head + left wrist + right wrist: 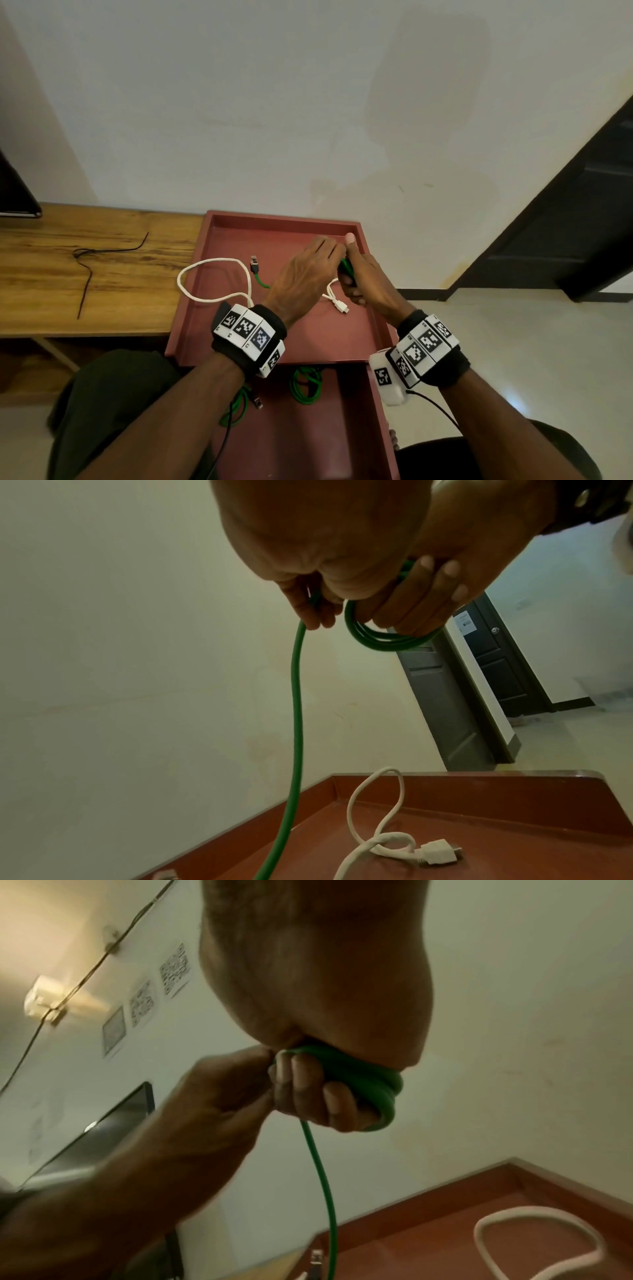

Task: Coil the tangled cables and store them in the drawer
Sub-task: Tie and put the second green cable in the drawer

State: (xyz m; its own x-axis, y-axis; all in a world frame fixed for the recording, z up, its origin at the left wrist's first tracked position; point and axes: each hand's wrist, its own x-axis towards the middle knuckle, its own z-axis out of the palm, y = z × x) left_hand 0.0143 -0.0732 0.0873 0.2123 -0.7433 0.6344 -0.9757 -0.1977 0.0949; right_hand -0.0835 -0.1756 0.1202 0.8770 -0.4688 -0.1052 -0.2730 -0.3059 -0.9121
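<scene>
Both forearms reach forward over the red tray point(219, 274), and the 2 hands meet above its far right corner. The right hand point(363, 277) is a fist turned on its side, thumb up toward the wall, its fingers point(301, 1085) curled tight round a small coil of the green cable point(387, 639). The left hand point(305, 274) lies palm down, knuckles up, its fingertips touching the right fist; its fingers point(308, 612) pinch the free run of the same cable right beside the coil.

In the left wrist view the coil shows as about 3 loops hanging below the right fingers, its ring standing roughly upright. From the left fingers the free length drops almost straight down, then slants toward the near left of the tray, where it ends at a plug point(254, 264) lying on the tray floor, pointing toward the far wall.

A white cable point(212, 263) also lies in the tray: 1 big loop spills over the left rim onto the wooden table point(102, 294), and its white plug point(340, 306) rests below the hands. Below the tray an open red drawer point(376, 428) holds 2 green cable coils point(306, 383). A thin black wire point(89, 270) lies on the table.
</scene>
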